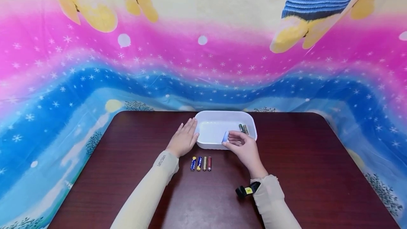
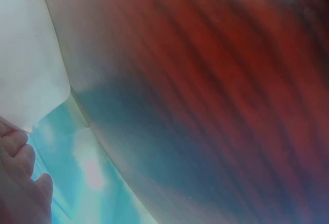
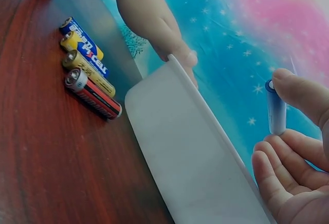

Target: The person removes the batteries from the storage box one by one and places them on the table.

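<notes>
My right hand (image 1: 245, 149) pinches a blue-and-white battery (image 1: 225, 137) between thumb and fingertips, over the near right part of a white plastic tub (image 1: 208, 146). In the right wrist view the held battery (image 3: 277, 112) stands nearly upright. Straight-fingered, my left hand (image 1: 182, 139) rests against the tub's left rim. Inside the tub, at the right end, lie a green battery (image 1: 241, 128) and a gold-and-dark one (image 1: 245, 129). On the table before the tub, a row holds two blue-and-yellow batteries (image 3: 85, 35), a gold battery (image 3: 87, 73) and a red-and-black battery (image 3: 94, 95).
The tub stands near the far edge of a dark red-brown wooden table (image 1: 302, 151). Behind it hangs a colourful patterned cloth (image 1: 203, 63). A black strap device (image 1: 246, 190) with a yellow label sits at my right wrist.
</notes>
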Demonstrator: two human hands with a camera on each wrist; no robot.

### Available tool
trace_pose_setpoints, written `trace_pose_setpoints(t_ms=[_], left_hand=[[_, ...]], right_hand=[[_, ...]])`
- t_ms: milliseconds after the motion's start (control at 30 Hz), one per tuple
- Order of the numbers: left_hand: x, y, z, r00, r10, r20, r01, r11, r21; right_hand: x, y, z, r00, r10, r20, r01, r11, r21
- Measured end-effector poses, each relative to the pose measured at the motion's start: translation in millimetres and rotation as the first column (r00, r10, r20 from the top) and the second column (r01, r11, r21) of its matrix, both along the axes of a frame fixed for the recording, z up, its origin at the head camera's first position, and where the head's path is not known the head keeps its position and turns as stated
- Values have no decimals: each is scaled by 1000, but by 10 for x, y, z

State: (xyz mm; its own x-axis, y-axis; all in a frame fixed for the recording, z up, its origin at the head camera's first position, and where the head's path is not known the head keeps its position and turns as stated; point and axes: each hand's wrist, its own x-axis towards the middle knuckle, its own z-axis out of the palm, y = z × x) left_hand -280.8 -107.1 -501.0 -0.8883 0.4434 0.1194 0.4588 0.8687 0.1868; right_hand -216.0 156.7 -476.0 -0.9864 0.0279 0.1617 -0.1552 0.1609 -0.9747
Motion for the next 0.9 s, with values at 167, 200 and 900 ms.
trace_pose_setpoints(t_ms=[167, 200, 900], left_hand=[[2, 0, -6, 1000, -5, -13, 5, 1000, 9], [2, -1, -5, 1000, -5, -12, 5, 1000, 9], [10, 4, 32, 1000, -2, 13, 2, 1000, -2]], right_hand=[[48, -23, -60, 1000, 12, 2, -12, 1000, -28], [59, -30, -73, 1000, 17, 2, -17, 999, -33], [242, -91, -252, 993, 117, -23, -117, 993, -20]])
